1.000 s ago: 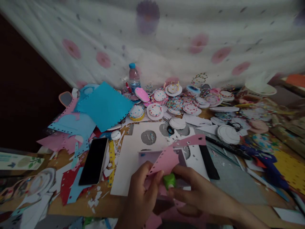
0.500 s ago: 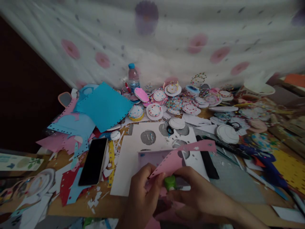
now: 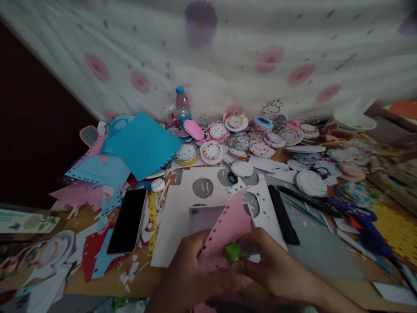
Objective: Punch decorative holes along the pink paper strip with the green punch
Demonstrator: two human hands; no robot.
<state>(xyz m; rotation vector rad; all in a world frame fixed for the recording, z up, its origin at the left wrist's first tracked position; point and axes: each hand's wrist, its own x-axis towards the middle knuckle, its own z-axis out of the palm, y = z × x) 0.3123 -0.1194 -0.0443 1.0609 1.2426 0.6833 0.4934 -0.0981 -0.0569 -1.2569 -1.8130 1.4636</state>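
Note:
A strip of pink paper [image 3: 228,221] with small punched holes along its edge stands tilted between my hands. My left hand [image 3: 192,269] is closed on its lower left part, the fingers reaching across beneath. In my right hand [image 3: 270,261] is a small craft hole punch with a green top [image 3: 232,251], held up against the paper; the rest of the punch is mostly hidden by fingers. Behind the paper lies a shallow pale box [image 3: 203,219] on a white sheet [image 3: 172,217] with round cutouts.
A phone [image 3: 127,221] lies left, beside coloured paper scraps [image 3: 143,145]. Layered paper discs [image 3: 211,152] and a water bottle [image 3: 183,104] stand at the back. Right are a black case [image 3: 284,217], a blue glue gun [image 3: 358,217] and paper discs [image 3: 311,183].
The pink paper has turned, its far end swinging from the right to a more upright position. My left hand has shifted lower left, its fingers now stretching under the paper toward the punch.

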